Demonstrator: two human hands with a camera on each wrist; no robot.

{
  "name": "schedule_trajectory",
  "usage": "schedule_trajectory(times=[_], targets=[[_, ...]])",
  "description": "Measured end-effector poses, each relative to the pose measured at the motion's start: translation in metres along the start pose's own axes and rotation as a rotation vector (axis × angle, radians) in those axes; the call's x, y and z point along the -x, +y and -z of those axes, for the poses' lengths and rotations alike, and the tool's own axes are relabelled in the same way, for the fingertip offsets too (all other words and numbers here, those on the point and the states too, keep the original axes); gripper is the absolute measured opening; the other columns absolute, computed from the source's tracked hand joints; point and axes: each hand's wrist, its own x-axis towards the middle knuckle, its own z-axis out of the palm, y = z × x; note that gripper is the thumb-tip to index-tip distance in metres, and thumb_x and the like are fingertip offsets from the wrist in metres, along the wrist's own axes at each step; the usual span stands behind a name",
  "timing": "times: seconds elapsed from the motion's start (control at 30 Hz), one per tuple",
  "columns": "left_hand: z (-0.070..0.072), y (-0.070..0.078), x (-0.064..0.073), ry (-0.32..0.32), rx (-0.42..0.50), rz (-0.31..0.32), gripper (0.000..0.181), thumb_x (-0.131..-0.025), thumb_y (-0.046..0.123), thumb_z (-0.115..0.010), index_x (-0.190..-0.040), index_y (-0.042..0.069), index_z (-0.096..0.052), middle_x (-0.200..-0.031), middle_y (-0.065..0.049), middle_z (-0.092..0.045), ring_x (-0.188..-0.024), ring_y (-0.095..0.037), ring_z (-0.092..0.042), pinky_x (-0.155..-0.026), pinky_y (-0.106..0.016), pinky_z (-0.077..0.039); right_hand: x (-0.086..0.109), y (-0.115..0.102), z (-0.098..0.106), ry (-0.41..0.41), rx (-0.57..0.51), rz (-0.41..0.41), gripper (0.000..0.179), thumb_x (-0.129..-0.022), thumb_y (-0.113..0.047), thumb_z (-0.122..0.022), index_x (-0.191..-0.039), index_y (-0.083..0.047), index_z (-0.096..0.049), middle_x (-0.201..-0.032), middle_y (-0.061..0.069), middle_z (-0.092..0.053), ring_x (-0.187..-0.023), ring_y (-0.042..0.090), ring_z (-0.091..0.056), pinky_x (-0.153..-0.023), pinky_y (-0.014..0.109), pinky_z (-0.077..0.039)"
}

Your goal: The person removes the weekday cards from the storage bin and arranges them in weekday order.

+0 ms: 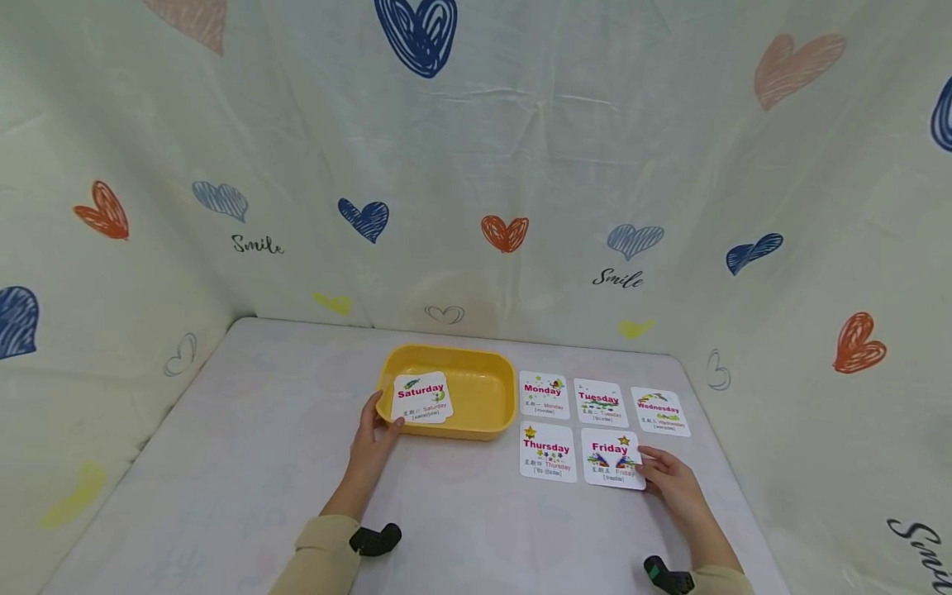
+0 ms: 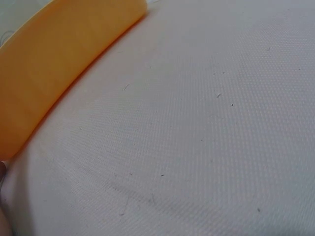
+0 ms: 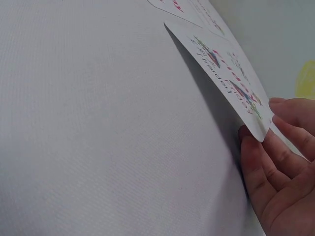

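Observation:
My right hand (image 1: 673, 483) pinches the Friday card (image 1: 612, 459) at its right edge. In the right wrist view that card (image 3: 224, 73) tilts, its held end raised off the table with a shadow beneath. Thumb and fingers of my left hand (image 1: 372, 438) grip the front left corner of a yellow tray (image 1: 483, 434). Inside the tray, at its left end, lies the Saturday card (image 1: 421, 398), with the edge of another card showing under it. Only a sliver of the left hand shows in the left wrist view, beside the tray wall (image 2: 54, 64).
Right of the tray, the Monday card (image 1: 545, 395), Tuesday card (image 1: 601, 402) and Wednesday card (image 1: 660, 411) form a back row. The Thursday card (image 1: 548, 452) lies in front of Monday. A heart-printed curtain (image 1: 550, 182) encloses the white table (image 1: 476, 512).

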Motion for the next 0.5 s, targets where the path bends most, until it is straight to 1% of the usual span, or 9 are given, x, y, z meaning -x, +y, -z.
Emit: schedule_trajectory(times=[0.23,0.33,0.5], targets=[[0.0000,0.0001,-0.0006,0.000,-0.006,-0.002,0.071,-0.097,0.032,-0.059,-0.155,0.027,-0.017,-0.152,-0.016,-0.030,-0.138,-0.035,-0.027,-0.110,-0.065,-0.015,0.0010,-0.0004,0.0033,0.007,0.027,0.002,0.048,-0.097,-0.011,-0.057,-0.138,0.009,-0.043,-0.106,0.009,-0.066,-0.086,0.012,-0.062,-0.073,0.025,-0.055],[-0.0001,-0.0003,-0.0012,0.004,-0.010,-0.001,0.071,-0.097,0.031,-0.059,-0.154,0.027,-0.018,-0.152,-0.016,-0.031,-0.138,-0.035,-0.027,-0.110,-0.065,-0.016,0.0016,-0.0001,0.0052,0.011,0.016,0.006,0.049,-0.097,-0.012,-0.058,-0.138,0.010,-0.042,-0.108,0.011,-0.067,-0.086,0.011,-0.063,-0.072,0.026,-0.055],[-0.0004,-0.0018,-0.0023,0.003,-0.007,0.001,0.072,-0.097,0.032,-0.060,-0.155,0.027,-0.018,-0.151,-0.016,-0.032,-0.137,-0.034,-0.028,-0.110,-0.064,-0.017,0.0021,0.0021,0.0086,0.027,0.003,0.008,0.050,-0.097,-0.012,-0.057,-0.139,0.010,-0.040,-0.107,0.011,-0.069,-0.083,0.009,-0.063,-0.072,0.025,-0.055]])
